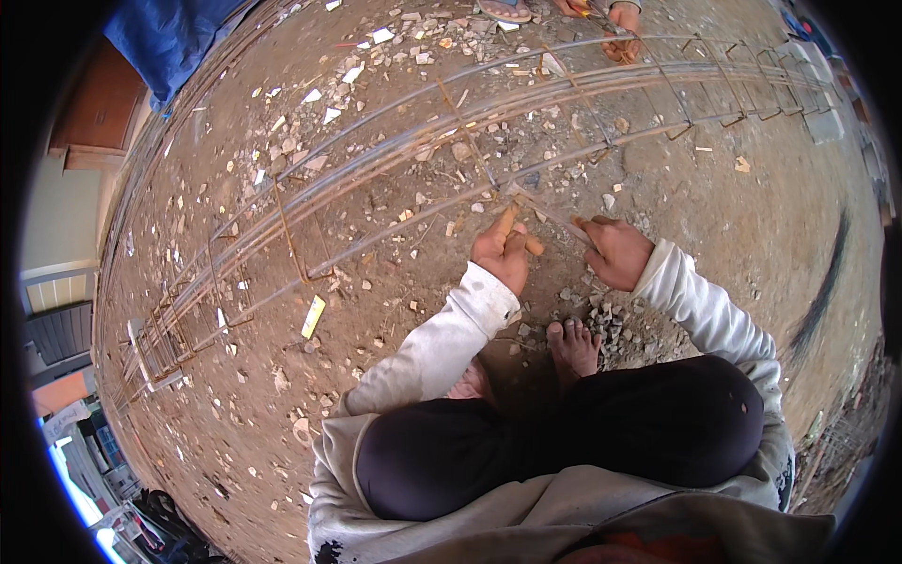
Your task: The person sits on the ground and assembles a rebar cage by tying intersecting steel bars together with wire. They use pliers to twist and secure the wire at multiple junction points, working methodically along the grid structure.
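Cage (465,117) of rusty bars lies on the ground (723,282), curving across the view in front of the squatting person, its long bars crossed by thin square ties (293,233). On the near side of the cage, by the middle of its nearest bar, are both of the person's hands. The left hand (503,256) is closed around an orange handle (507,222) that points towards the cage. The right hand (620,255), just beyond it to the right, is also closed, gripping a thin strip (559,219) that slants up to near the handle's far end, close to the cage; whether strip and handle are joined, I cannot tell. The person's bare foot (573,346) is farther out on the cage's near side, next to a little heap of gravel (613,329). A yellow and white packet (313,318) lies on the same side, towards the cage's left end. At the far bar of the cage is a co-worker's hand (624,45). A pale block (825,126) stands at the cage's right end, and a blue tarp (174,42) hangs beyond its far side.
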`<state>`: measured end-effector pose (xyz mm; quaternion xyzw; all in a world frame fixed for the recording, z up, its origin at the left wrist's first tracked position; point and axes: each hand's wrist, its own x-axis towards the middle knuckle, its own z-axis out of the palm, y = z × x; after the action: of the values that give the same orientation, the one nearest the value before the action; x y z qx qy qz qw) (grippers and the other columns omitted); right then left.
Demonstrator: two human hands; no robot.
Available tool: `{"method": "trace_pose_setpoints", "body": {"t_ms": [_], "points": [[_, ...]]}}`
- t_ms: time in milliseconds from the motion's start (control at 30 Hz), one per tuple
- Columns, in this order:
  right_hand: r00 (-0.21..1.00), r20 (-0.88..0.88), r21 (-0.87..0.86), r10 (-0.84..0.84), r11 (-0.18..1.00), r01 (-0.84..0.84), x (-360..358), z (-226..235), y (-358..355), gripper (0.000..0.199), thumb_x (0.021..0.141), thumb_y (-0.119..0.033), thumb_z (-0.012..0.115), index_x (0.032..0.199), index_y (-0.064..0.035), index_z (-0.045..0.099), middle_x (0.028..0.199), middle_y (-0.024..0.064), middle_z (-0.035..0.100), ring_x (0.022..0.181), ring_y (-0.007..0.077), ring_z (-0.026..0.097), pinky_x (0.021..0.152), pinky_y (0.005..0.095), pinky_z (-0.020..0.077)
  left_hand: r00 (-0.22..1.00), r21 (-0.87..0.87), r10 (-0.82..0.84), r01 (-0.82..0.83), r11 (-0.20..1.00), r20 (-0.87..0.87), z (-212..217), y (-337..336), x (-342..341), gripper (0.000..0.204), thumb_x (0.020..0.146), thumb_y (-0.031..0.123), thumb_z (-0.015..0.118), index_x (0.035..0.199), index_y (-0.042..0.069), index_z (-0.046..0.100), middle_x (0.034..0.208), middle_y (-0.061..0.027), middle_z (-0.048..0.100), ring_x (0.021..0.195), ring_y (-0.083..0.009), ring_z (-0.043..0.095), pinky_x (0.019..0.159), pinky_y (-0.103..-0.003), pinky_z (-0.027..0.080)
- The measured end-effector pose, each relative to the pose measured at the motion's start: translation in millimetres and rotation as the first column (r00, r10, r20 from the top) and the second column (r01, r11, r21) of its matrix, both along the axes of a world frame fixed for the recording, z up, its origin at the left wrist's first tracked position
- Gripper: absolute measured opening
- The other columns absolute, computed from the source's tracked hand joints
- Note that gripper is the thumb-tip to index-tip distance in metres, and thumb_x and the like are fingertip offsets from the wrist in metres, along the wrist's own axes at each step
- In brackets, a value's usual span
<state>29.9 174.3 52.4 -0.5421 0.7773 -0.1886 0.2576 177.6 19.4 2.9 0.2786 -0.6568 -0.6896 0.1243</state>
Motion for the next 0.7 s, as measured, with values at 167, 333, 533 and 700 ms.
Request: {"method": "trace_pose_setpoints", "body": {"t_ms": [167, 333, 533, 700], "points": [[1.000, -0.006, 0.007, 0.005, 1.000, -0.005, 3.0, 4.2, -3.0, 0.044, 0.077, -0.010, 0.054, 0.115, 0.0098, 0.052, 0.087, 0.0286, 0.061, 0.082, 0.0440, 0.061, 0.078, 0.0473, 0.0499, 0.998, 0.128, 0.044, -0.050, 0.991, 0.043, 2.5, 1.3, 2.7, 0.042, 0.098, 0.012, 0.047, 0.138, -0.002, 0.042, 0.074, -0.0060, 0.065, 0.046, -0.0024, 0.039, 0.044, -0.019, 0.034], [0.999, -0.023, 0.079, -0.032, 0.996, 0.033, 1.4, -14.0, -3.2, 0.034, 0.083, -0.025, 0.060, 0.099, 0.0047, 0.058, 0.084, 0.0248, 0.063, 0.081, 0.0417, 0.063, 0.075, 0.0467, 0.0502, 0.999, 0.170, 0.036, -0.033, 0.985, -0.013, 1.5, -1.0, 3.7, 0.040, 0.098, 0.011, 0.048, 0.136, -0.002, 0.044, 0.074, -0.0091, 0.065, 0.044, -0.0029, 0.038, 0.041, -0.019, 0.032], [0.966, 0.191, 0.171, -0.174, 0.975, 0.142, 4.1, -52.9, -6.9, 0.045, 0.079, -0.043, 0.068, 0.086, 0.0013, 0.061, 0.076, 0.0233, 0.063, 0.075, 0.0401, 0.063, 0.069, 0.0459, 0.0496, 0.997, 0.271, 0.076, -0.076, 0.960, 0.013, 5.6, 1.0, 3.8, 0.036, 0.097, 0.011, 0.049, 0.131, -0.002, 0.048, 0.074, -0.0118, 0.065, 0.044, -0.0031, 0.038, 0.040, -0.020, 0.031], [0.928, 0.302, 0.111, -0.216, 0.975, 0.191, 19.1, -57.0, -13.7, 0.044, 0.079, -0.041, 0.070, 0.086, 0.0014, 0.064, 0.072, 0.0213, 0.063, 0.070, 0.0377, 0.065, 0.064, 0.0432, 0.0509, 0.994, 0.300, 0.103, -0.109, 0.948, 0.034, 10.6, 3.3, 3.3, 0.037, 0.097, 0.012, 0.049, 0.132, -0.001, 0.048, 0.077, -0.0109, 0.066, 0.044, -0.0032, 0.039, 0.040, -0.020, 0.032]]}}
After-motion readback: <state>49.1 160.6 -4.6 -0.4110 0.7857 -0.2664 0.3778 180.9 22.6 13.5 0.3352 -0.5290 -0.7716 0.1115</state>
